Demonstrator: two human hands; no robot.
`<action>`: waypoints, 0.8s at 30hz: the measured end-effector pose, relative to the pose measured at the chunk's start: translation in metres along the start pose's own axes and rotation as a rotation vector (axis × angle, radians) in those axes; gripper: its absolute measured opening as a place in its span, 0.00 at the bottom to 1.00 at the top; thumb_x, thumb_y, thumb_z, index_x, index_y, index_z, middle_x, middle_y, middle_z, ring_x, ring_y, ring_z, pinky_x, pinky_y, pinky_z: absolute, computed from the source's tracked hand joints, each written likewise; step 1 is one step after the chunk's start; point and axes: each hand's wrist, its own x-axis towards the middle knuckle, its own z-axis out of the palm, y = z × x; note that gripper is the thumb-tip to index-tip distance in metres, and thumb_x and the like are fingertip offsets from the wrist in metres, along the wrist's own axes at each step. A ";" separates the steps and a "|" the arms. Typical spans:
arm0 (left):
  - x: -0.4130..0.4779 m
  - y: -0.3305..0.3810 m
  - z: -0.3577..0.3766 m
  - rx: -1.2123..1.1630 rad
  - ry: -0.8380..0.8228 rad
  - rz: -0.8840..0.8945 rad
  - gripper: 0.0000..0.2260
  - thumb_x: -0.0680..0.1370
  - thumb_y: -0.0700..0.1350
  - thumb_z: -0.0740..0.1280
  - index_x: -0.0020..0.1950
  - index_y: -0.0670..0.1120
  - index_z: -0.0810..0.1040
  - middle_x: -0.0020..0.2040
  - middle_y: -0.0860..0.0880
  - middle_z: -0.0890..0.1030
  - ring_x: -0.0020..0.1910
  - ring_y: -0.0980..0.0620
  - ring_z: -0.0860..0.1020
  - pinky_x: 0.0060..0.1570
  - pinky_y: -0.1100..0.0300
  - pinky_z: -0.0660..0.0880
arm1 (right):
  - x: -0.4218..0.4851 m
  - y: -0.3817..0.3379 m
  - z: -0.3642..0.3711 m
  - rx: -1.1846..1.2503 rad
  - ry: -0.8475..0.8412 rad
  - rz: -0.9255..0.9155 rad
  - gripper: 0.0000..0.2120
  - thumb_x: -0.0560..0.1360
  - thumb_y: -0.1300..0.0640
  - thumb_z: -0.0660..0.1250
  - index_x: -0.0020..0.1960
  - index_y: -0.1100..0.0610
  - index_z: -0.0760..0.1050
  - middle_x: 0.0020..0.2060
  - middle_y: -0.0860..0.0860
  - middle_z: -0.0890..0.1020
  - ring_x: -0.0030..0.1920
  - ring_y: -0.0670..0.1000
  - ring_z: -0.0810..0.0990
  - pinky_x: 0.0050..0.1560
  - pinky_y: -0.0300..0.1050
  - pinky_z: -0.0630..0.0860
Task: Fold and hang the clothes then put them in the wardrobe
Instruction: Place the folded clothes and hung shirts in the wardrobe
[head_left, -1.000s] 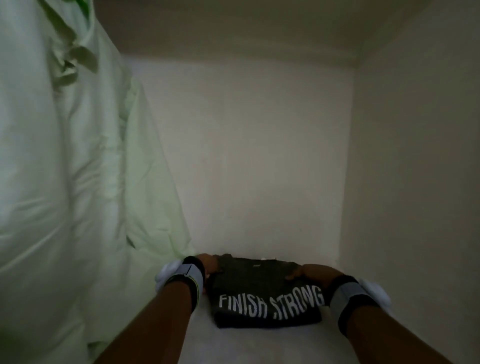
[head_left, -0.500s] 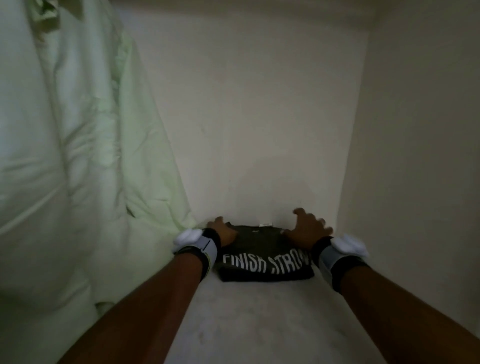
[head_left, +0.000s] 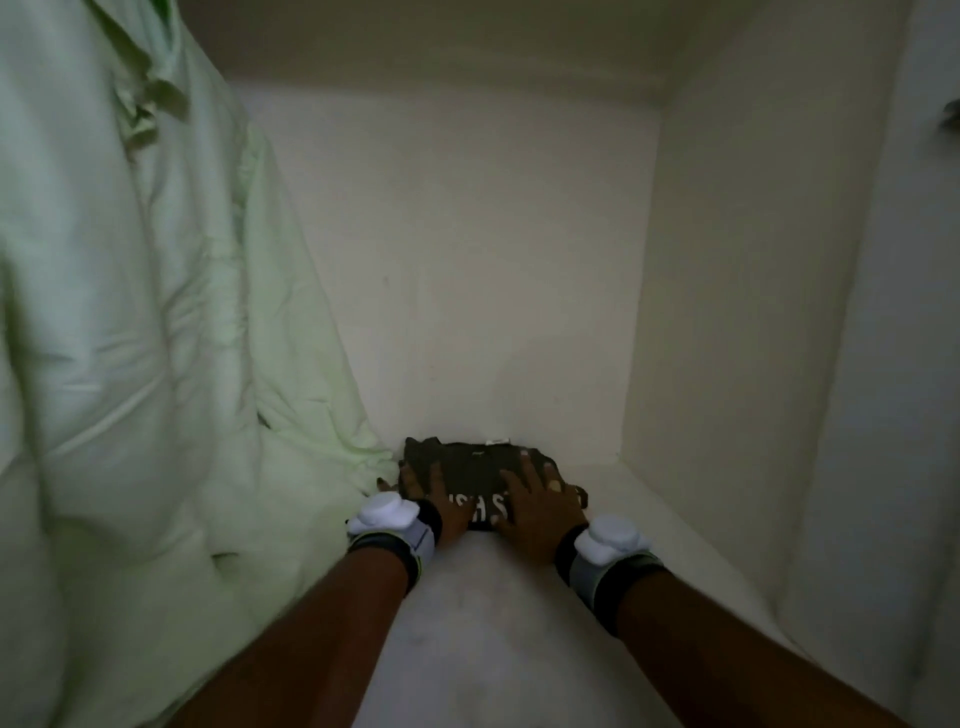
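Head view: the folded tee (head_left: 475, 458) lies at 12 o'clock from the person, deep on the wardrobe shelf (head_left: 493, 623), with its far edge close to the back wall (head_left: 467, 260). I cannot tell whether it touches the wall. Its long axis runs from 9 to 3 o'clock, with the white lettering along the near edge.

Both hands are on top of it. The left hand (head_left: 435, 500) rests on the 9 o'clock half and the right hand (head_left: 540, 512) on the 3 o'clock half. They sit slightly apart, fingers straight and spread toward 12, palms down, pressing rather than gripping. Neither reaches clearly further in than the other, though the right seems to cover more cloth.

A pale green shirt (head_left: 156, 338) hangs at 9 to 10 o'clock, its hem just beside the tee's left end.

The tee looks placed, so I judge the hands need only lift and draw back toward 6 without dragging the fold open.
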 end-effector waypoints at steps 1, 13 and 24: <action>-0.011 -0.001 0.000 0.010 0.014 -0.001 0.38 0.78 0.63 0.60 0.80 0.52 0.44 0.79 0.40 0.44 0.77 0.36 0.47 0.73 0.40 0.47 | -0.007 -0.001 0.003 -0.026 -0.026 0.012 0.40 0.73 0.30 0.47 0.79 0.47 0.45 0.78 0.53 0.37 0.78 0.61 0.43 0.74 0.64 0.45; -0.135 -0.027 0.029 0.231 -0.136 -0.006 0.34 0.78 0.70 0.45 0.79 0.56 0.41 0.80 0.48 0.40 0.78 0.42 0.39 0.73 0.38 0.40 | -0.125 -0.004 0.014 0.097 -0.257 0.168 0.36 0.77 0.30 0.43 0.79 0.45 0.43 0.79 0.50 0.43 0.78 0.58 0.42 0.75 0.62 0.38; -0.207 -0.037 0.026 0.283 -0.028 0.078 0.27 0.83 0.59 0.43 0.80 0.50 0.45 0.80 0.51 0.45 0.79 0.49 0.46 0.76 0.46 0.41 | -0.186 -0.009 0.020 0.114 -0.153 0.057 0.36 0.78 0.31 0.41 0.80 0.47 0.45 0.79 0.49 0.46 0.79 0.55 0.45 0.76 0.58 0.39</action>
